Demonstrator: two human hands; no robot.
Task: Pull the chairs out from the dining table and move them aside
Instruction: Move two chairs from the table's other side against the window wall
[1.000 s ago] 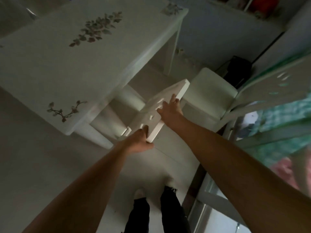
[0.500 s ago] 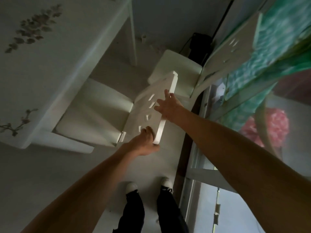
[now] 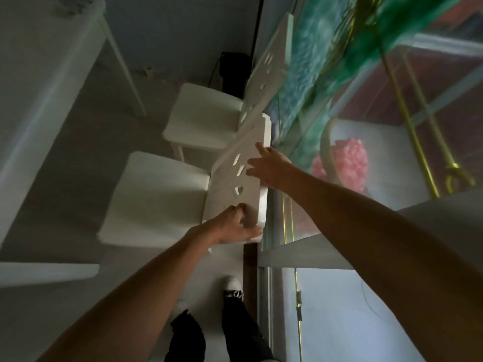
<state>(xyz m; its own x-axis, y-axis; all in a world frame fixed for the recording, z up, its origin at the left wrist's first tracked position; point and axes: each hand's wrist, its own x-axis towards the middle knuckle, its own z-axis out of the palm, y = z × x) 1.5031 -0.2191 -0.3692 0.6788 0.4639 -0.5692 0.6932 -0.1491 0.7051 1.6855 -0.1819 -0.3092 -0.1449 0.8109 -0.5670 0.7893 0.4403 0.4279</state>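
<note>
chair [image 3: 156,199], white, stands just right of the table [image 3: 39,105], its seat facing the table and its backrest [image 3: 243,184] toward the glass door [image 3: 339,309] on the right. the backrest has small cut-out holes along it, and its top edge sits close to the door frame. left hand [image 3: 232,226] is clamped on the near corner of the backrest, fingers curled over the front face and thumb under the edge. right hand [image 3: 271,168] lies on the top edge farther along, fingers spread flat over the front face; whether it truly grips or only presses, i cannot tell. the two hands are apart, with the cut-outs between them.

second chair [image 3: 203,118], the same white kind, stands just beyond the first, its backrest also along the door side, the two backrests nearly touching end to end. the table takes up the left side, one thin leg [image 3: 125,71] showing near the far corner. a dark box [image 3: 232,71] sits on the floor by the far wall. green cloth [image 3: 326,56] and a pink bundle [image 3: 347,160] show behind the glass. the person's feet, in dark trousers and pale shoes [image 3: 231,284], stand on the grey floor [image 3: 65,309] beside the door frame.
</note>
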